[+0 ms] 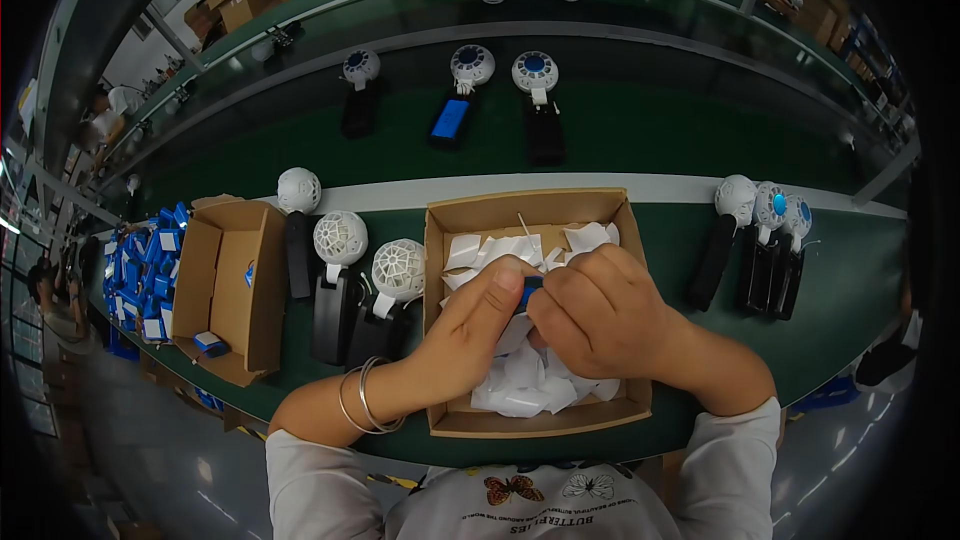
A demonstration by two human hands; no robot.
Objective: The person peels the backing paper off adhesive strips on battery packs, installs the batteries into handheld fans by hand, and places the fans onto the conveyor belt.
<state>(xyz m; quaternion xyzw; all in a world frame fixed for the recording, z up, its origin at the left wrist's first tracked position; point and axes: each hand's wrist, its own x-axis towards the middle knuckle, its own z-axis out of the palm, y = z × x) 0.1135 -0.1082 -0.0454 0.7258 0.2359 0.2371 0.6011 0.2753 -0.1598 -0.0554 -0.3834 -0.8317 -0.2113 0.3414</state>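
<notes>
Both hands meet above a shallow cardboard box (pixel 640 380) strewn with crumpled white paper backing pieces (pixel 520 385). My left hand (pixel 475 315), with bangles at its wrist, is closed around a small blue battery pack (pixel 531 289), the thumb on top. Pressed against the same pack from the other side is my right hand (pixel 600 310), its fingers curled in. Most of the pack is covered by the fingers, and whatever else the right fingertips pinch is hidden.
At the left, a pile of blue battery packs (pixel 145 270) lies beside an open cardboard box (pixel 235 280). White-headed handheld fans (pixel 340 240) flank the paper box, with more fans (pixel 772 205) at right. Across the green conveyor (pixel 620 130) lie several fans; people sit beyond.
</notes>
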